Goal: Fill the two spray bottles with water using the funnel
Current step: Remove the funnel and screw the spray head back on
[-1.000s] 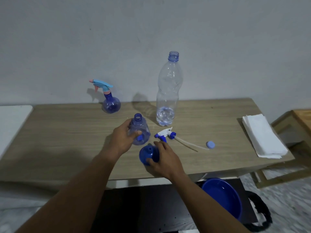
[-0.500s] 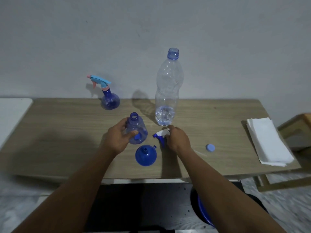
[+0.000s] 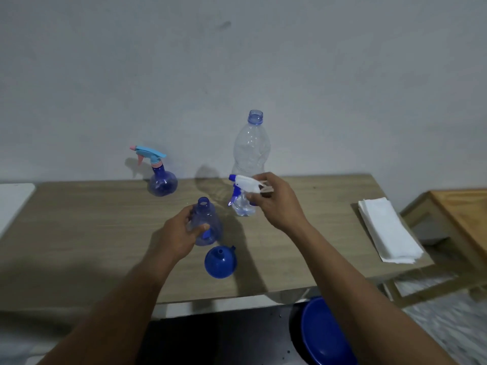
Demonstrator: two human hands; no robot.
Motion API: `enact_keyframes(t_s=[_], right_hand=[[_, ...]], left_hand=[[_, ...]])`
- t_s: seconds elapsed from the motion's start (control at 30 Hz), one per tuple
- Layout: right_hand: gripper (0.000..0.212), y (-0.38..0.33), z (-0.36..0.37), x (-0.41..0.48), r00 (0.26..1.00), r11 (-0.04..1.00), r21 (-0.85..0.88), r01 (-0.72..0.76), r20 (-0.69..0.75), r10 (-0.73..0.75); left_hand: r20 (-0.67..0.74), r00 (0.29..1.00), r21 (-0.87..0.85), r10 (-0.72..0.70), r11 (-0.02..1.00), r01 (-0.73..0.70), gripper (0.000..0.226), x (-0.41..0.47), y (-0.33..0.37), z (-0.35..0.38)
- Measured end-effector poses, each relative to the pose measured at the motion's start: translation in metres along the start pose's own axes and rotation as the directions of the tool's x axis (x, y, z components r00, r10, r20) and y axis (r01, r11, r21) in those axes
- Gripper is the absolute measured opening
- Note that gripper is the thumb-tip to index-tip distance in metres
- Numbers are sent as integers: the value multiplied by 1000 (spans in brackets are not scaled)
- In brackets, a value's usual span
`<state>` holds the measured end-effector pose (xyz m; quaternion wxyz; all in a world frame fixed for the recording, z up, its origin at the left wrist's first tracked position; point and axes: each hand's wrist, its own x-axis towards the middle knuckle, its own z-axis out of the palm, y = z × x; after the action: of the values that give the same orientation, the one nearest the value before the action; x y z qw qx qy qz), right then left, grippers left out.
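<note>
Item one: your left hand [image 3: 179, 238], fingers wrapped around the open blue spray bottle [image 3: 207, 223], which stands upright on the wooden table [image 3: 79, 233] near its middle, neck uncapped, thumb pressed across its front. Item two: your right hand [image 3: 276, 204], raised above the table, fingers pinched on the white and blue spray head [image 3: 243, 187], nozzle pointing left and trigger hanging down; the head is held in front of the lower part of the clear water bottle [image 3: 250, 164]. Item three: that water bottle, tall, upright, uncapped, at the far side of the table by the wall, with only a little water showing at its bottom. Item four: the blue funnel [image 3: 220, 262], lying mouth down with its spout up, just near of the open spray bottle and apart from both hands. Item five: a second spray bottle [image 3: 160, 180], round blue body, light blue and pink head fitted on, standing at the far left by the wall, well apart from your hands. Item six: a stack of white paper napkins [image 3: 390, 233] at the right end of the table. Item seven: a blue bowl [image 3: 324, 335] below the table's near edge, partly hidden by your right forearm. Item eight: a wooden frame [image 3: 458, 214] to the far right, beside the table.
</note>
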<state>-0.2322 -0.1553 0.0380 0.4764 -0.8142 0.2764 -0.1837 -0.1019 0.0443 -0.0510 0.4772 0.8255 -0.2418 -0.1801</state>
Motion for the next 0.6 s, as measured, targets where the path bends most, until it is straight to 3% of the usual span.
enact_keyframes(t_s=[0.1,0.2,0.43,0.6], right_hand=[[29,-46,-3,-3,993,969,224,105,-68,-92],[29,-83,2,-4,980,926,324,194,-107,-168],[28,-124,22,3,948,894,325,310,-184,-261],[28,-122,39,7,942,898,291,329,-170,-290]], left_hand=[[-5,1000,-12,-25,1000,25,43,3,-2,0],[10,998,3,-58,998,58,47,4,-1,-1],[41,995,-92,-86,992,89,39,5,4,-1],[23,996,-135,-84,987,86,45,5,0,-1]])
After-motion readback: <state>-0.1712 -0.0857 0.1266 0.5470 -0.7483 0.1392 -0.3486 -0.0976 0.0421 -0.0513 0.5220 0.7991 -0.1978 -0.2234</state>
